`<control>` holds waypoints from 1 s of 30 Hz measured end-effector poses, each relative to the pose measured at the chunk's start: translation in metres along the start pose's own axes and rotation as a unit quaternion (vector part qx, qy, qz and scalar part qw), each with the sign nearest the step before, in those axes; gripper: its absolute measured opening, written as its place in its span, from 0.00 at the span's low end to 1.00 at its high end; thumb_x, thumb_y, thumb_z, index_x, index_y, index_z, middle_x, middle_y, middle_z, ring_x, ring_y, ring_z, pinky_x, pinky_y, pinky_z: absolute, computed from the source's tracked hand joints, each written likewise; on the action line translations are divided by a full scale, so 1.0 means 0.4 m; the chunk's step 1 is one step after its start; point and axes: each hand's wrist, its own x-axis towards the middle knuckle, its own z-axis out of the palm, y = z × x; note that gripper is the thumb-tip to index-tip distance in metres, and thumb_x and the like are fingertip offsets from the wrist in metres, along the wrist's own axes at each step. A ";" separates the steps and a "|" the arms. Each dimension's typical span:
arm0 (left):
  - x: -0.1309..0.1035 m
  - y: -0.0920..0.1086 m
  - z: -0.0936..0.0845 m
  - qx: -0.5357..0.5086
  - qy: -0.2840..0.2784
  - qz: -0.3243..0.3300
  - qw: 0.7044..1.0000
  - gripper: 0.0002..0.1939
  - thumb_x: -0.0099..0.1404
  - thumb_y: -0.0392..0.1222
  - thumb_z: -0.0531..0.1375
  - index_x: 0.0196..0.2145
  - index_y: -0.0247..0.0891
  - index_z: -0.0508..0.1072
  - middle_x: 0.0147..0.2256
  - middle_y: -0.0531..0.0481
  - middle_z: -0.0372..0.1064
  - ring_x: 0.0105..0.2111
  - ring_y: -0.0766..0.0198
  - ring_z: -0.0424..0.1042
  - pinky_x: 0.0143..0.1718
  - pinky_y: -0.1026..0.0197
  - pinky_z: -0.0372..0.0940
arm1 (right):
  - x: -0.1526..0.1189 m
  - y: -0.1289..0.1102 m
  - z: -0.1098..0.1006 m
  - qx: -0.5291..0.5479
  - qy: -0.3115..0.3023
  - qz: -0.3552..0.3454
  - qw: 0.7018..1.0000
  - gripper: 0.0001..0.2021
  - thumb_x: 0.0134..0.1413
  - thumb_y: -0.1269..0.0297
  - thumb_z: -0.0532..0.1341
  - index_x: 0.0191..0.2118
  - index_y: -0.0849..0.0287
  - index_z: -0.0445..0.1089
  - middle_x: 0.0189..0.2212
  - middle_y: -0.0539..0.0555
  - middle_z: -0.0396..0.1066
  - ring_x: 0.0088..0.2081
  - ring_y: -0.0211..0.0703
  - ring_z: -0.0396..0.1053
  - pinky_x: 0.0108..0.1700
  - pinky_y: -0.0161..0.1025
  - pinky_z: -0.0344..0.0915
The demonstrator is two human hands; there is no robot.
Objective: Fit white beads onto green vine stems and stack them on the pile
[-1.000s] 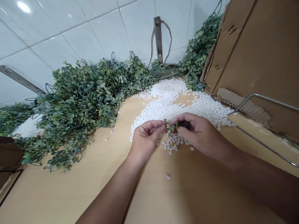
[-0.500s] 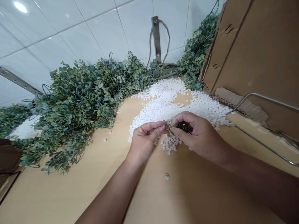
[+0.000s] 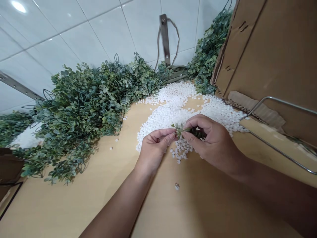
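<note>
1. head view: right hand [image 3: 213,140] pinches leafy sprig [image 3: 180,130] over white beads [image 3: 160,119].
2. step looks like working the sprig by fingertips; next move likely calls for a steady pinch.
3. left hand [image 3: 154,145] faces it, thumb near index beside the sprig; can't tell if gripping.

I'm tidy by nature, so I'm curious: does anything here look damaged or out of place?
The cardboard at right has a ragged, ridged patch along its lower edge, seemingly torn. A little white bit lies apart from the white pile, nearer the person.
</note>
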 end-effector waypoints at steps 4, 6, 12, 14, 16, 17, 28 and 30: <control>-0.001 -0.005 0.003 -0.024 0.002 -0.013 1.000 0.11 0.40 0.37 0.71 0.24 0.35 0.78 0.21 0.51 0.74 0.24 0.70 0.71 0.32 0.68 0.65 | -0.001 -0.001 0.000 -0.013 0.006 -0.008 1.000 0.03 0.47 0.74 0.57 0.29 0.59 0.63 0.27 0.52 0.64 0.31 0.40 0.64 0.34 0.37 0.61; -0.001 -0.009 0.004 -0.030 0.008 -0.017 0.999 0.10 0.40 0.37 0.70 0.25 0.35 0.78 0.21 0.51 0.74 0.23 0.71 0.70 0.31 0.68 0.65 | -0.001 -0.003 0.000 -0.023 0.008 -0.021 0.999 0.04 0.47 0.75 0.57 0.29 0.58 0.62 0.27 0.52 0.64 0.32 0.40 0.64 0.34 0.38 0.62; 0.000 -0.015 0.008 -0.053 0.029 -0.026 0.998 0.11 0.39 0.36 0.71 0.24 0.35 0.78 0.20 0.51 0.73 0.23 0.71 0.70 0.29 0.69 0.64 | -0.005 -0.004 0.007 -0.052 0.008 -0.053 0.997 0.06 0.47 0.75 0.56 0.30 0.58 0.62 0.28 0.52 0.64 0.31 0.40 0.64 0.34 0.37 0.63; 0.001 -0.015 0.008 -0.059 0.033 -0.023 0.997 0.11 0.39 0.36 0.71 0.24 0.34 0.78 0.21 0.51 0.74 0.24 0.72 0.70 0.30 0.70 0.64 | -0.006 -0.003 0.009 -0.058 -0.001 -0.049 0.997 0.06 0.47 0.75 0.57 0.32 0.59 0.63 0.29 0.53 0.65 0.32 0.40 0.65 0.34 0.37 0.63; 0.001 -0.015 0.009 -0.066 0.034 -0.020 0.997 0.11 0.39 0.37 0.71 0.25 0.34 0.78 0.21 0.51 0.74 0.24 0.72 0.70 0.30 0.70 0.63 | -0.007 0.000 0.011 -0.053 -0.016 -0.058 0.997 0.06 0.48 0.76 0.56 0.33 0.60 0.65 0.29 0.54 0.66 0.33 0.41 0.66 0.35 0.37 0.64; 0.001 -0.014 0.009 -0.069 0.035 -0.020 0.997 0.11 0.39 0.37 0.71 0.25 0.34 0.78 0.21 0.52 0.74 0.23 0.72 0.70 0.30 0.70 0.64 | -0.008 0.001 0.012 -0.049 -0.021 -0.066 0.996 0.06 0.48 0.76 0.56 0.33 0.60 0.65 0.29 0.54 0.66 0.33 0.41 0.66 0.35 0.38 0.64; 0.002 -0.022 0.013 -0.068 0.033 -0.014 0.997 0.11 0.38 0.37 0.71 0.23 0.35 0.78 0.20 0.51 0.73 0.23 0.70 0.70 0.32 0.66 0.65 | -0.008 0.009 0.024 -0.048 0.003 -0.054 0.997 0.06 0.46 0.76 0.56 0.30 0.59 0.64 0.28 0.52 0.66 0.30 0.39 0.66 0.33 0.37 0.64; 0.003 -0.026 0.014 -0.076 0.028 -0.009 0.997 0.10 0.39 0.37 0.70 0.23 0.35 0.78 0.19 0.52 0.72 0.22 0.72 0.69 0.32 0.67 0.65 | -0.008 0.010 0.028 -0.044 0.010 -0.051 0.998 0.05 0.47 0.76 0.56 0.30 0.59 0.63 0.27 0.53 0.66 0.30 0.39 0.66 0.33 0.37 0.64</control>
